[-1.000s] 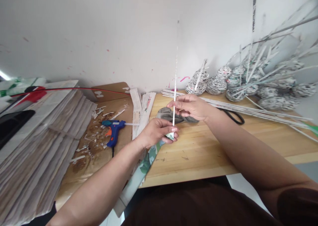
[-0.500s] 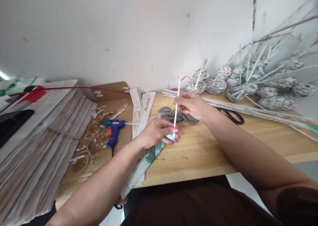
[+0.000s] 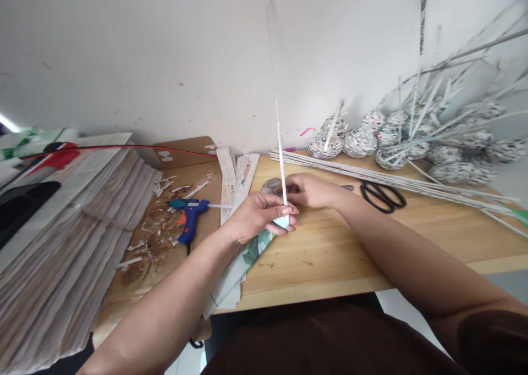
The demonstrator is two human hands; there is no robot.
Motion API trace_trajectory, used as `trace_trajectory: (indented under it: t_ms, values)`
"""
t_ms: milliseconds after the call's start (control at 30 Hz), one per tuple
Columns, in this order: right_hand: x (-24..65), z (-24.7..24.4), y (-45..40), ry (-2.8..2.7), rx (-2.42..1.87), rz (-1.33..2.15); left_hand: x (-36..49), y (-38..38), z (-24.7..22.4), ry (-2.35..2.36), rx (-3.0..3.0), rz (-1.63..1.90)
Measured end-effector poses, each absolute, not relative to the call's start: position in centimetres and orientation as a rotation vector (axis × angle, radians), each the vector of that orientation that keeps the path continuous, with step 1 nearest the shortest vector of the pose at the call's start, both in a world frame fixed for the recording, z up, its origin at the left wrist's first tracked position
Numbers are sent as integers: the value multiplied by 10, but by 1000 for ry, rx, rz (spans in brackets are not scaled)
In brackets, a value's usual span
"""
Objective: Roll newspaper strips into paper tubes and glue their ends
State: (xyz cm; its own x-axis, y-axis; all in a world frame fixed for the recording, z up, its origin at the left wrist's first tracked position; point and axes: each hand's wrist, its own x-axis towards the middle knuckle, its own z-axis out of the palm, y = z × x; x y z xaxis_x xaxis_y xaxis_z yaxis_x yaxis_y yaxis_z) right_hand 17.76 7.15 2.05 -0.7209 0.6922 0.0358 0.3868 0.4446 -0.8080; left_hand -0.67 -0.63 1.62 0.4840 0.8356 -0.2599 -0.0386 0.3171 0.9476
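Observation:
A thin white paper tube [image 3: 279,138] rises from my left hand [image 3: 258,216], leaning slightly left against the wall behind. Fingers and thumb of this hand pinch its lower end, where a light-blue corner of a paper strip [image 3: 258,248] wraps onto it. The rest of the strip, printed with green, trails down towards the table's front edge. Just behind the tube, my right hand [image 3: 307,189] is down at a crumpled grey cloth [image 3: 270,186], its curled fingers closed on it. Part of the cloth is hidden by that hand.
A blue glue gun [image 3: 192,218] lies left among paper scraps, beside stacked newspaper [image 3: 94,215]. Flat paper strips [image 3: 243,180] lie near the middle. Black-handled scissors [image 3: 383,196], long paper rods [image 3: 371,174] and several woven paper shapes [image 3: 328,138] are at the right.
My right hand has let go of the tube and moved down to the grey cloth. The tube's top has swung left and my left hand has shifted slightly left, still holding it.

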Motion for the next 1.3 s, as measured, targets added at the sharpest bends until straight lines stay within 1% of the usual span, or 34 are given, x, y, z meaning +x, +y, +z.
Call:
trace_trajectory:
  t_ms: [100,267,367,467,633,700,767,867,900,1000,1067,1133,1300]
  values:
    - [167,18,63,-2587,-979,956,-8,-5,17,908,1095,693]
    - [157,12,59,-2533,-1253,714,-5,-6,15,900,1118,687]
    - [162,9,63,-2475,-1164,589,-4,-7,15,875,1146,669]
    - [165,9,64,-2549,-992,595,-3,-7,15,868,1165,651]
    - [154,10,62,-2588,-1317,561,-1,-8,12,892,1170,623]
    - [153,7,64,-2543,-1368,567,-1,-9,12,888,1180,618]
    - [158,6,67,-2418,-1362,656,-1,-9,11,888,1180,619]
    - [170,12,73,-2083,-1146,911,-1,-8,11,896,1167,626]
    - [175,16,74,-1975,-1050,1021,-1,-8,10,897,1164,626]
    - [185,29,74,-1745,-773,1532,-1,-8,8,885,1160,619]
    - [188,34,73,-1650,-681,1740,-1,-8,7,886,1158,615]
    - [186,35,71,-1574,-679,1788,0,-8,6,900,1163,611]
    - [178,33,71,-1479,-773,1684,1,-10,8,918,1164,607]
